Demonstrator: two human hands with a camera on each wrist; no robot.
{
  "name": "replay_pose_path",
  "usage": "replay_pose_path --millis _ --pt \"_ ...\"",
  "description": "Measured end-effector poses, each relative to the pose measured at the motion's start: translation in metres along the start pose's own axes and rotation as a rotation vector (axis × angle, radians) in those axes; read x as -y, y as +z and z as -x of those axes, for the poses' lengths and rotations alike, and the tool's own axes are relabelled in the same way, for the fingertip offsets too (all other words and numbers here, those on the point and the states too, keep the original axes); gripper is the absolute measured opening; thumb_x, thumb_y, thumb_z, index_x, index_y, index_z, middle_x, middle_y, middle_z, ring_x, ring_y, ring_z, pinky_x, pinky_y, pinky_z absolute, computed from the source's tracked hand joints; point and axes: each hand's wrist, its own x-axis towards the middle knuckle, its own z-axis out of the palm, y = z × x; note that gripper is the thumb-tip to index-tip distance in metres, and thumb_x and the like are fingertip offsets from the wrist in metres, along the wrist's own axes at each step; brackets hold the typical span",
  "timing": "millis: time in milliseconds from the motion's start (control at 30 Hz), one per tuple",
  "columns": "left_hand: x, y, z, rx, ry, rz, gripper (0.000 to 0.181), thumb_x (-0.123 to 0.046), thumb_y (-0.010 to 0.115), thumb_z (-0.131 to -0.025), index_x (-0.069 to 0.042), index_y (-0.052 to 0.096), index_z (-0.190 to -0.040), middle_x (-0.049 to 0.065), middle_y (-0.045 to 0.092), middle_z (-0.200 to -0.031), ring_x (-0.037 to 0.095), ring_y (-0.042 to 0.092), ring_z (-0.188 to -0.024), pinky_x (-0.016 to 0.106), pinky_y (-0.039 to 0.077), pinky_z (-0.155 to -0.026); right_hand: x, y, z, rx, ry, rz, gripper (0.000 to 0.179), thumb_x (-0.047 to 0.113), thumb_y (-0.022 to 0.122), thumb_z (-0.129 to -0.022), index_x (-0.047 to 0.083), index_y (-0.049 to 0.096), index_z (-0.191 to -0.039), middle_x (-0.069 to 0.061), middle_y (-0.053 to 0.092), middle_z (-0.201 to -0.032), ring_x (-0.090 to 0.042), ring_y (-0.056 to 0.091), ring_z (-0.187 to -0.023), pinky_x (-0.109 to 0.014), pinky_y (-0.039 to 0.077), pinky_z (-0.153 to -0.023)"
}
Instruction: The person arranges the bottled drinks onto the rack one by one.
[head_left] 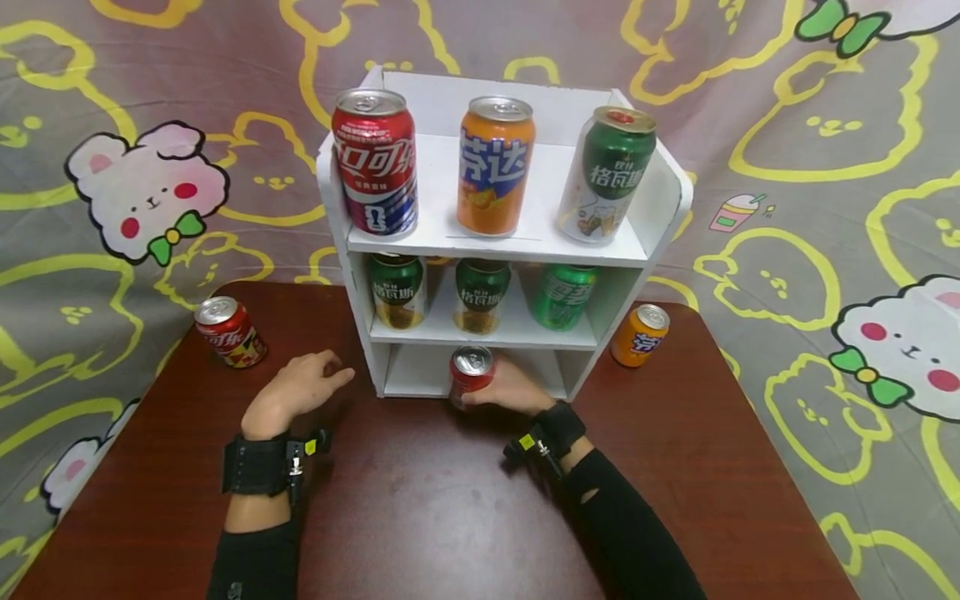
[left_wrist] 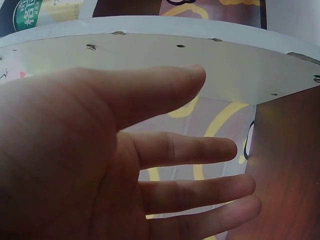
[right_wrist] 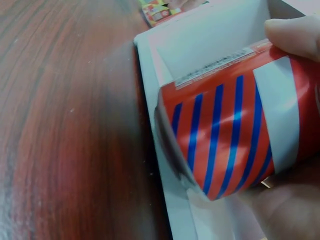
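Note:
My right hand [head_left: 513, 387] grips a red soda can [head_left: 470, 375] at the front edge of the white shelf's bottom level. Close up in the right wrist view, the same can [right_wrist: 225, 130] shows blue stripes and a white band, with thumb and fingers around it. My left hand [head_left: 298, 390] is held over the table left of the shelf, its fingers extended and nothing in them. In the left wrist view the left hand [left_wrist: 120, 150] is beside the white side panel [left_wrist: 225, 70] of the shelf.
On the shelf's top [head_left: 435, 183] stand a red cola can [head_left: 375, 167], an orange can [head_left: 497, 167] and a green-white can [head_left: 607, 175]. Several green cans [head_left: 482, 297] fill the middle level. Another red can [head_left: 230, 333] stands left on the table, an orange can [head_left: 640, 335] right.

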Motion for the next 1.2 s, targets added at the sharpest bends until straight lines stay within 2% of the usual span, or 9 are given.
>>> replay_pose_path --millis 167,367,600,800,1200 --pt "-0.001 0.002 -0.003 0.01 0.008 -0.01 0.048 -0.034 0.052 -0.095 0.009 0.054 -0.117 0.028 0.06 -0.109 0.043 0.056 -0.102 0.053 0.045 -0.082 -0.005 0.001 -0.001 0.006 -0.023 0.005 0.054 0.014 0.079 -0.074 0.005 0.054 -0.121 -0.004 0.063 -0.108 -0.016 0.061 -0.098 -0.032 0.047 -0.088" --pt "-0.002 0.002 -0.003 0.022 -0.008 -0.01 0.05 -0.035 0.053 -0.095 0.01 0.054 -0.118 0.028 0.06 -0.109 0.042 0.056 -0.101 0.053 0.045 -0.081 -0.004 0.005 -0.006 -0.025 -0.004 0.052 0.054 0.019 0.081 -0.072 0.008 0.057 -0.118 0.0 0.064 -0.105 -0.013 0.061 -0.094 -0.03 0.048 -0.085" --pt "-0.003 0.003 -0.003 0.043 -0.018 0.005 0.05 -0.033 0.053 -0.096 0.011 0.053 -0.12 0.029 0.059 -0.11 0.043 0.056 -0.102 0.054 0.046 -0.082 -0.005 0.011 -0.012 -0.021 0.016 0.071 0.059 0.018 0.084 -0.069 0.01 0.055 -0.121 0.003 0.063 -0.107 -0.011 0.06 -0.097 -0.028 0.046 -0.088" --pt "-0.005 0.003 -0.004 0.053 -0.024 -0.002 0.054 -0.036 0.052 -0.096 0.011 0.051 -0.122 0.03 0.057 -0.113 0.044 0.054 -0.103 0.055 0.045 -0.082 -0.005 0.015 -0.019 -0.01 0.026 0.124 0.055 0.022 0.083 -0.07 0.011 0.058 -0.118 0.005 0.064 -0.105 -0.009 0.06 -0.095 -0.028 0.046 -0.087" --pt "-0.003 0.003 -0.004 0.062 -0.03 0.002 0.056 -0.037 0.052 -0.096 0.011 0.05 -0.123 0.031 0.056 -0.115 0.045 0.054 -0.105 0.056 0.045 -0.083 0.001 0.027 -0.034 -0.012 0.04 0.118 0.06 0.02 0.085 -0.068 0.006 0.057 -0.119 0.0 0.065 -0.107 -0.01 0.061 -0.095 -0.025 0.046 -0.087"
